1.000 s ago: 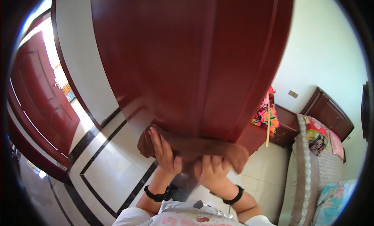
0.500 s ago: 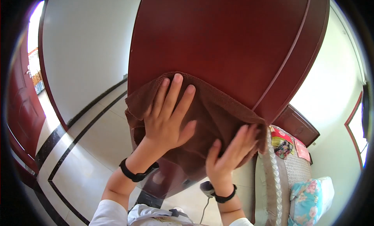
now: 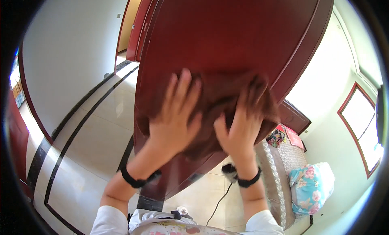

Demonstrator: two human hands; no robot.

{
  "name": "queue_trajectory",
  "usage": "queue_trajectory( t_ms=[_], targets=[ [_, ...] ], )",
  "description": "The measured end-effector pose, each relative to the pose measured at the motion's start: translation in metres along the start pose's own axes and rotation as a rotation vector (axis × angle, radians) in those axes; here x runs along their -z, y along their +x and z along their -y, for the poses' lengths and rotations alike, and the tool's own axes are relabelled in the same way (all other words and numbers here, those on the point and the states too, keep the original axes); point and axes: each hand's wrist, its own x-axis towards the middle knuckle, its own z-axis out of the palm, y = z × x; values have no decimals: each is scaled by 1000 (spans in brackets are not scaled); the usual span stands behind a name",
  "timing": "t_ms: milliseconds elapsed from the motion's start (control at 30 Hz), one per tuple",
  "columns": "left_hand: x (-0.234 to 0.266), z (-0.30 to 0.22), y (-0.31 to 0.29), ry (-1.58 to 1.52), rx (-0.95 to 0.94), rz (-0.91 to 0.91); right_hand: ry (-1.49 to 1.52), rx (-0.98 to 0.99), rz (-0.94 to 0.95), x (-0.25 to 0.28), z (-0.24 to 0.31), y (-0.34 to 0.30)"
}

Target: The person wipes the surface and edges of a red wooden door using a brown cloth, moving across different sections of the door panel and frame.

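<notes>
A brown cloth (image 3: 210, 109) lies bunched against a large, glossy dark red wooden panel (image 3: 227, 32). My left hand (image 3: 172, 117) presses on the cloth's left part, its fingers spread and stretched upward. On the right part rests my right hand (image 3: 241, 131), fingers extended and thumb apart; cloth folds rise around its fingertips, which are blurred by motion. Both wrists carry black bands, and a small dark device (image 3: 229, 172) with a cord hangs by the right wrist.
At the right stands a bed (image 3: 279, 186) with a blue flowered bundle (image 3: 311, 188) and folded red cloths (image 3: 289, 136) on it. A red-framed window (image 3: 358, 129) is beyond. Pale tiles (image 3: 87, 154) with black bands cover the floor; a doorway (image 3: 131, 28) lies at the far left.
The cloth's right side has shifted upward and bunched, with my right hand higher on the panel. My left hand stays nearly in place. The view has turned, bringing the far doorway into sight.
</notes>
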Motion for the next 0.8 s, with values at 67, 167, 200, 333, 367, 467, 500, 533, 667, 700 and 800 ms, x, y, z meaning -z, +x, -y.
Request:
queue_trajectory(
  t_ms=[67,167,200,333,367,467,500,533,667,700,800],
  targets=[
    [10,8,31,77,-2,-166,-61,13,-14,15,-1,38],
    [11,15,26,228,35,-273,-118,78,-84,3,23,59],
    [7,15,15,217,89,-262,-96,132,-78,-6,31,56],
    [-26,39,-67,192,145,-243,4,257,325,-34,67,23],
    [-32,45,-93,173,189,-172,30,293,431,-44,73,10],
    [-39,44,-142,69,243,16,111,355,729,-47,75,-18],
    [-34,46,-148,0,257,127,179,361,790,-41,74,-14],
    [-30,46,-142,-24,225,125,222,356,816,-34,70,-9],
    [-16,50,-78,84,48,6,188,398,-44,-22,38,19],
    [-6,42,-51,102,8,-9,209,295,-12,-7,26,36],
    [17,27,20,131,-158,-80,-128,160,-81,16,-2,47]
  ],
)
